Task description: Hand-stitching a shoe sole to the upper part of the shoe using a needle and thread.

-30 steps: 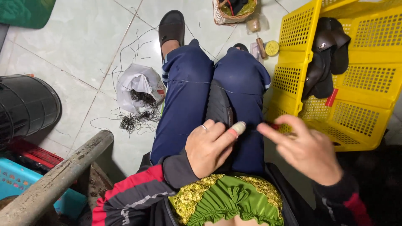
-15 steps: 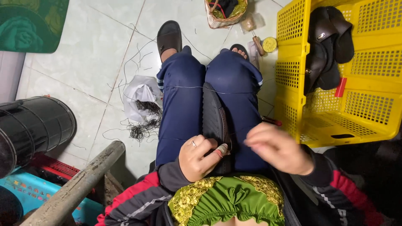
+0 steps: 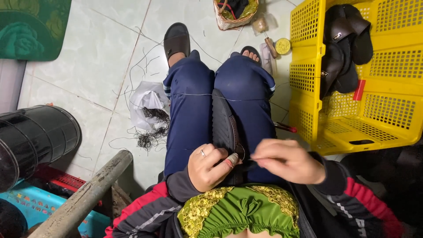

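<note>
From my seat I see navy trousers (image 3: pixel 220 110) with white side stripes at centre frame and black sandals (image 3: pixel 177 39) on the feet near the top. A green ruffled top (image 3: pixel 240 211) with gold lace trim sits at bottom centre under a black jacket (image 3: pixel 145 211) with red and white sleeve stripes. The left hand (image 3: pixel 210 166) wears a ring and a taped fingertip; the right hand (image 3: pixel 288 161) is bare.

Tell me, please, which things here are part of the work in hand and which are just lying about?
In use:
left hand
right hand
black shoe between the knees
thread across the lap

Lying about:
yellow crate with black sandals
white bag
basket
black drum
</note>
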